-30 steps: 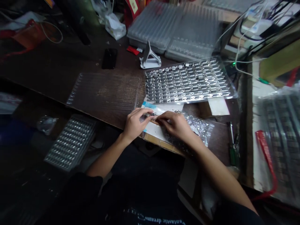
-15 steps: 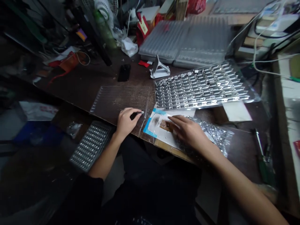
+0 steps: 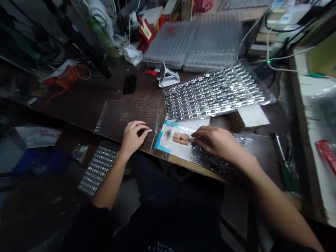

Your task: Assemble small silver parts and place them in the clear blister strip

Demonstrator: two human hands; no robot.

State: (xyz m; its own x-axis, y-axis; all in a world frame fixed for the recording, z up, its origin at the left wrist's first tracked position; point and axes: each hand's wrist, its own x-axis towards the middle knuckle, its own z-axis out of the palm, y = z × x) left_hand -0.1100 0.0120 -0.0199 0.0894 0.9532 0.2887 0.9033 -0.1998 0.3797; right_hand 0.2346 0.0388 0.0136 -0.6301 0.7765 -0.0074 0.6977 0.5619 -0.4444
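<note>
Between the thumb and fingertips of my left hand (image 3: pixel 135 137) is a small shiny metal part (image 3: pixel 150 130), held over the near edge of a clear ribbed tray (image 3: pixel 126 112). My right hand (image 3: pixel 214 140) has its fingers bent together over a pile of small dark, shiny parts (image 3: pixel 207 159); what its fingertips hold, if anything, is hidden. Left of those fingertips, a brown block (image 3: pixel 181 138) rests on a white sheet (image 3: pixel 167 139) edged with blue tape. Behind lies a clear tray filled with rows of metal parts (image 3: pixel 210 92).
A white stand (image 3: pixel 168 78) and a black phone (image 3: pixel 130 84) are farther back. Stacked clear trays (image 3: pixel 189 43) stand at the rear. A green-handled tool (image 3: pixel 285 171) lies at right. Another filled tray (image 3: pixel 99 166) sits lower left, below the table edge.
My right hand has moved off the brown block, which now shows fully, onto the dark parts. My left hand still pinches the small part. The whole view has shifted somewhat.
</note>
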